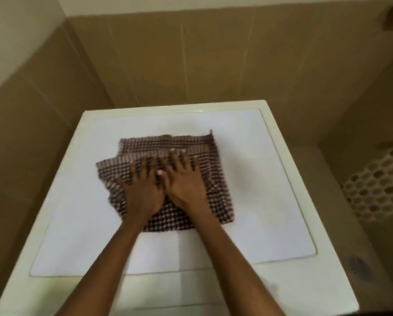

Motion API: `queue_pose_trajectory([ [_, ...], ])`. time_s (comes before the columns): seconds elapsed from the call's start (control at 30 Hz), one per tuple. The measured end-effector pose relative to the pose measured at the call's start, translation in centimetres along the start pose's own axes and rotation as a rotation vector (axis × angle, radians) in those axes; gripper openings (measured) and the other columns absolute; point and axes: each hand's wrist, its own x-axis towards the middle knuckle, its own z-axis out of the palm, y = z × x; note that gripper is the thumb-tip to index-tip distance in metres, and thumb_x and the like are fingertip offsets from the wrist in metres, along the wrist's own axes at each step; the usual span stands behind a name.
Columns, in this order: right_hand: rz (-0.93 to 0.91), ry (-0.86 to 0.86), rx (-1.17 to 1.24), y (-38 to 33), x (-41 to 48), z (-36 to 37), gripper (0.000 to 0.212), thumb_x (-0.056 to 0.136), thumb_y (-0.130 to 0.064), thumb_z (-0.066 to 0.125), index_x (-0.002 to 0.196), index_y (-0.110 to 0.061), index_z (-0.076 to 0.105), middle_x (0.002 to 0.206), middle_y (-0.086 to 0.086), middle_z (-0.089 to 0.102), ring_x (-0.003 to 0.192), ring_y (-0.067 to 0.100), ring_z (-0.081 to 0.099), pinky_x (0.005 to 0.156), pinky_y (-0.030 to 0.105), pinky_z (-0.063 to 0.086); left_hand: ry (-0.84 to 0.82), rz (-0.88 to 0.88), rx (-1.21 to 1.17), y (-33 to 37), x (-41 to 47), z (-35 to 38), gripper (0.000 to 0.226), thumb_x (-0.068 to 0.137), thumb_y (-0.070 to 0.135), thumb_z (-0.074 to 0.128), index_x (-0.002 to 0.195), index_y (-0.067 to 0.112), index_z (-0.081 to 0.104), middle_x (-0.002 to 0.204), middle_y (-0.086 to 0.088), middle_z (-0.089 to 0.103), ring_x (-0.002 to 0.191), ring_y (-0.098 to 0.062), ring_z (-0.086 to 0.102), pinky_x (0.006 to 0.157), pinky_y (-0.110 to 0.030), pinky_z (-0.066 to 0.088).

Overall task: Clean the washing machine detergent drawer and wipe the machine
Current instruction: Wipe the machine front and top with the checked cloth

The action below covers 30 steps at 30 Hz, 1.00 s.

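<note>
A brown-and-white checked cloth (213, 179) lies folded on the white top of the washing machine (270, 201). Both my hands press flat on the cloth, side by side, fingers spread and pointing away from me. My left hand (143, 190) rests on the cloth's left half, and my right hand (185, 179) touches it at the thumb. The detergent drawer is not in view.
Brown tiled walls close in behind and on both sides of the machine. A white perforated laundry basket (382, 185) stands on the floor to the right. A floor drain (357, 266) sits near the machine's front right corner.
</note>
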Motion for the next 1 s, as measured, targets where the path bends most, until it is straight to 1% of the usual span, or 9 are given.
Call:
queue_pose_trajectory([
  [0.1,-0.241,-0.115,0.022,-6.3,1.9,2.5,0.051,0.098,-0.045,0.021,0.146,-0.029,0.026,0.157,0.002,0.014,0.146,0.027,0.001,0.116,0.048,-0.008,-0.029,-0.226,0.012,-6.7,-1.8,-0.8,0.056,0.1,0.036,0.015,0.149,0.021,-0.008,0.158,-0.001,-0.01,0.146,-0.028,-0.008,0.11,-0.065,0.001],
  [0.17,-0.322,-0.144,0.025,-8.5,2.6,3.3,0.051,0.099,-0.044,0.025,0.147,-0.027,0.025,0.157,-0.003,0.015,0.146,0.024,0.0,0.116,0.053,-0.009,-0.031,-0.268,-0.039,-8.8,-1.7,-1.3,0.055,0.101,0.03,0.017,0.149,0.02,-0.007,0.157,0.001,-0.013,0.146,-0.025,-0.009,0.111,-0.062,0.0],
  [0.27,-0.324,-0.102,0.113,-9.0,3.9,3.4,0.06,0.094,-0.052,0.015,0.147,-0.026,0.026,0.156,-0.008,0.02,0.146,0.019,0.006,0.115,0.055,-0.003,-0.034,-0.177,-0.122,-10.4,0.6,-2.2,0.053,0.101,0.025,0.022,0.149,0.017,0.002,0.158,-0.001,-0.006,0.146,-0.021,-0.006,0.115,-0.054,-0.001],
  [0.37,-0.283,-0.039,0.165,-7.7,4.4,2.9,0.077,0.084,-0.066,-0.004,0.148,-0.03,0.019,0.155,-0.01,0.021,0.146,0.017,0.007,0.116,0.052,-0.001,-0.019,0.007,-0.224,-9.6,2.9,-2.9,0.059,0.095,0.04,0.013,0.148,0.014,0.008,0.158,-0.004,0.004,0.147,-0.018,0.002,0.118,-0.041,-0.002],
  [0.53,-0.063,0.11,0.064,-2.8,5.1,0.6,0.082,0.076,-0.075,-0.011,0.146,-0.042,0.014,0.155,-0.013,0.019,0.146,0.019,0.012,0.114,0.05,0.007,-0.106,0.264,-0.842,-4.8,6.8,-4.2,0.042,0.1,0.013,0.036,0.141,0.011,0.036,0.15,-0.006,0.034,0.139,-0.018,0.03,0.107,-0.015,0.019],
  [0.6,-0.005,0.119,-0.059,-0.4,4.9,-0.4,0.081,0.072,-0.08,-0.012,0.144,-0.047,0.003,0.155,-0.012,0.019,0.145,0.025,0.013,0.115,0.052,0.009,-0.085,0.287,-0.939,-4.0,7.5,-5.1,0.039,0.1,0.012,0.034,0.138,0.011,0.043,0.146,-0.005,0.041,0.136,-0.016,0.035,0.106,-0.017,0.024],
  [0.77,0.027,-0.032,-0.273,-0.3,4.6,-0.8,0.083,0.06,-0.088,-0.011,0.137,-0.059,-0.006,0.158,-0.006,0.0,0.142,0.043,-0.004,0.106,0.068,-0.003,0.327,0.183,-0.82,-8.6,4.7,-4.4,0.035,0.095,0.011,0.046,0.13,0.01,0.052,0.135,-0.007,0.054,0.125,-0.016,0.048,0.101,-0.02,0.034],
  [0.87,-0.121,-0.089,-0.253,-5.8,4.8,1.9,0.075,0.069,-0.083,-0.003,0.139,-0.058,0.008,0.157,-0.006,-0.013,0.14,0.045,-0.016,0.102,0.074,-0.01,0.48,0.026,-0.787,-13.2,2.6,-2.2,0.036,0.095,0.018,0.047,0.129,0.009,0.051,0.132,-0.009,0.056,0.125,-0.023,0.051,0.102,-0.026,0.038],
  [1.0,-0.38,-0.14,-0.186,-15.6,7.1,6.7,0.069,0.078,-0.065,0.017,0.143,-0.044,0.024,0.158,-0.007,-0.002,0.14,0.044,-0.014,0.105,0.071,-0.01,0.477,-0.142,-0.86,-16.7,1.3,-1.9,0.046,0.094,0.026,0.036,0.135,0.009,0.046,0.141,-0.009,0.046,0.134,-0.024,0.04,0.11,-0.034,0.032],
])
